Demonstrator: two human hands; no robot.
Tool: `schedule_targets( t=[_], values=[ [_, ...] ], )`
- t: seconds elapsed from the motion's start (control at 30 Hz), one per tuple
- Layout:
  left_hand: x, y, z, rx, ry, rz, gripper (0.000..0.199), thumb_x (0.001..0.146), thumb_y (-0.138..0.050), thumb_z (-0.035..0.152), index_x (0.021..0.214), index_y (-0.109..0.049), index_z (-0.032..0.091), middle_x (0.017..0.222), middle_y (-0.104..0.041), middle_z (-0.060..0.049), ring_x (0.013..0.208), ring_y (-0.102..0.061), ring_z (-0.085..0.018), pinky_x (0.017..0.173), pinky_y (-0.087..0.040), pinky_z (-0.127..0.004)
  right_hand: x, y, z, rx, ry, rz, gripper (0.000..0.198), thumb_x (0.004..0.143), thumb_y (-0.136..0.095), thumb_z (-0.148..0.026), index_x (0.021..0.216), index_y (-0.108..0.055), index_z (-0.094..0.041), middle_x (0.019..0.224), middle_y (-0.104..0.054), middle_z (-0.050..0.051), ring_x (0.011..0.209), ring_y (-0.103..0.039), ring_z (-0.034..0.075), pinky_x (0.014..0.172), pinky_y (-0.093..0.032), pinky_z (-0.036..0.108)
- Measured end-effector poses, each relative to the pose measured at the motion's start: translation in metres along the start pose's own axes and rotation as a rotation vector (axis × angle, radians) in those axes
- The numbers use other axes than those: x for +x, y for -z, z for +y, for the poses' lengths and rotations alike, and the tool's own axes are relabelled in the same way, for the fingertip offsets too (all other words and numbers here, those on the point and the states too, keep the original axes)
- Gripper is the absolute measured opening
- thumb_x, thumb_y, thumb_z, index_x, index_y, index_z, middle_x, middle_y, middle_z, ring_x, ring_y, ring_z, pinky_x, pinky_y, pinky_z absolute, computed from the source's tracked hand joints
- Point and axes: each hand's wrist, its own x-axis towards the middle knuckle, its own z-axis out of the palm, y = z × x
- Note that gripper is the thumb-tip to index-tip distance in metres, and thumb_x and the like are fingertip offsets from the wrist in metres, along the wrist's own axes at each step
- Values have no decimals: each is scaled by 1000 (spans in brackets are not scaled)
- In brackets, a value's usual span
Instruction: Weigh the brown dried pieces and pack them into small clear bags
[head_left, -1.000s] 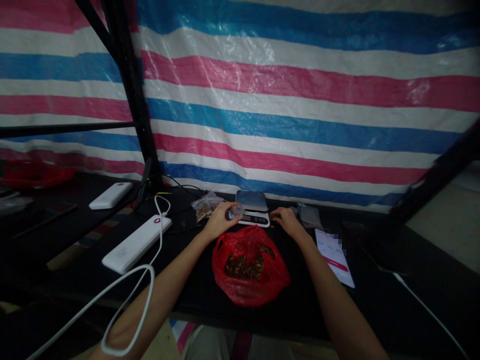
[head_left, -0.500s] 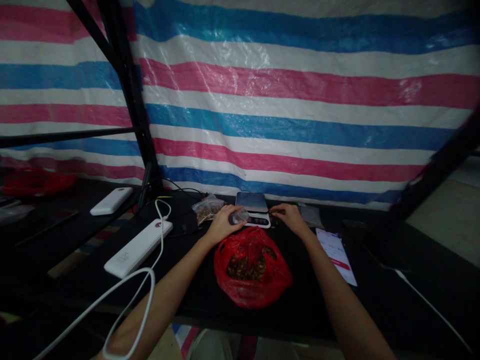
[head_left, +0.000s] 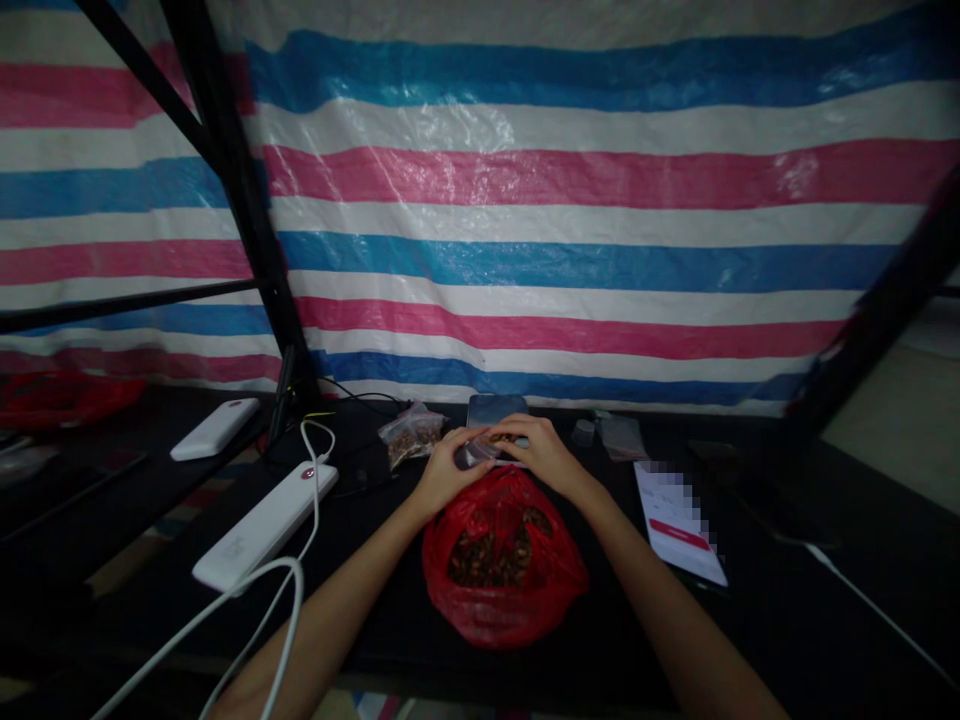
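My left hand (head_left: 446, 470) is closed round a small clear plastic cup (head_left: 474, 453), tilted on its side toward the right. At its mouth, my right hand (head_left: 540, 452) has its fingers bent over a few small brown pieces (head_left: 501, 437) that look like seeds or nuts. Both hands meet in front of the kitchen scale (head_left: 491, 408), hiding most of it. Just below them sits an open red plastic bag (head_left: 499, 625), filled with the same kind of brown pieces.
A zip bag of brown pieces (head_left: 411, 432) lies left of the scale. To the right are another small clear cup (head_left: 583, 432), a flat clear bag (head_left: 621, 437) and a lit phone (head_left: 679, 525). A white power bank (head_left: 262, 530) with a looping white cable is at left.
My right hand has moved left from the tabletop beside the scale to the mouth of the cup in my left hand. The view has shifted slightly.
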Motion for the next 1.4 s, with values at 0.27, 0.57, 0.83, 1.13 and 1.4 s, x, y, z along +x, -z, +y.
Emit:
schedule_targets(
  t=[0.27,0.57,0.83,1.13,1.4],
  values=[
    [-1,-1,3,-13,9,-35,33,69,-62,30,99,-61,17,93,-61,-6,89,-55,-19,82,-42,-31,0,-4,-10,-19,26,-49,23,76,-55,-14,95,-66,-22,90,-65,4,86,-58,16,80,-42,29],
    [0,1,8,-23,27,-62,34,69,-62,32,99,-62,17,94,-62,-5,87,-56,-19,81,-42,-30,-1,-2,-7,46,-9,-104,29,75,-54,-12,100,-64,-23,98,-66,5,90,-59,17,83,-43,30],
    [-1,0,3,-31,61,-63,33,68,-63,32,97,-62,17,93,-62,-5,87,-56,-19,80,-42,-31,-2,-3,-7,84,-6,-140,26,79,-49,-14,99,-64,-21,101,-65,6,95,-58,17,87,-42,32],
    [-1,2,7,-40,31,-101,32,70,-61,33,98,-62,18,94,-63,-4,88,-56,-18,79,-42,-28,-3,-1,-4,106,-50,-138,25,75,-53,-15,95,-66,-21,95,-67,5,87,-61,17,79,-44,28],
    [2,9,-6,-60,134,-27,37,72,-59,37,104,-60,17,97,-64,-5,89,-57,-19,82,-42,-31,-6,19,18,-289,-351,85,19,78,-51,-34,87,-67,-28,87,-68,0,79,-61,18,68,-43,28]
  ],
)
